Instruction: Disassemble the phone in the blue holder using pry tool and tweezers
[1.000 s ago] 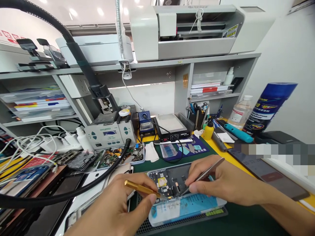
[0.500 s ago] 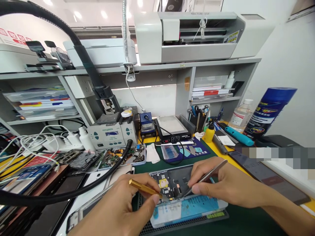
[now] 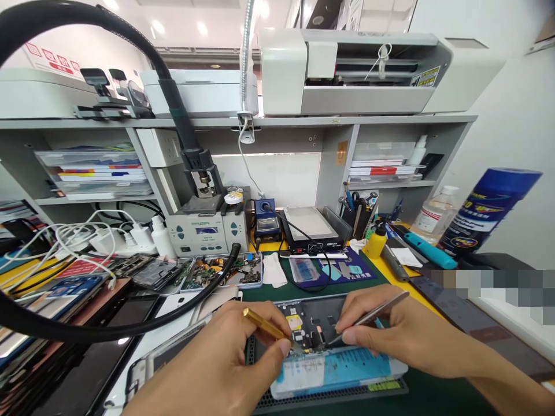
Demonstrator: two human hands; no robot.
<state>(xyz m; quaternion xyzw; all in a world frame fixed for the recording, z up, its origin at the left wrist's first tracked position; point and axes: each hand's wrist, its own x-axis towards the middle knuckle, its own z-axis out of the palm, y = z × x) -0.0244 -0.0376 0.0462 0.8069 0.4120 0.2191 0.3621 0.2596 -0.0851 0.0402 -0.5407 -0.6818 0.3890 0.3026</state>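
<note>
An opened phone point(image 3: 342, 306) lies between my hands, its dark inside and small circuit parts facing up. My left hand point(image 3: 243, 341) pinches a slim gold-handled tool point(image 3: 263, 323), whose thin tip reaches the phone's lower edge by the circuit parts. From the other side, my right hand point(image 3: 403, 332) grips metal tweezers point(image 3: 381, 308) slanting down to the same edge; I cannot tell whether their tips hold anything. Under the phone sits a blue-and-white flat box point(image 3: 342, 370), which rests on a dark perforated pad point(image 3: 338, 398).
A black hose point(image 3: 173, 329) curves across the left side, near stacked phones and a tray of circuit boards point(image 3: 217, 271). Behind stand a rework station point(image 3: 203, 234) and a flat heating plate point(image 3: 312, 231). To the right are a yellow bottle point(image 3: 375, 242) and a blue spray can point(image 3: 489, 211).
The whole scene has shifted rightward in view, as my head has turned slightly left. Both hands keep their grips, with the tool tips still at the phone's lower edge.
</note>
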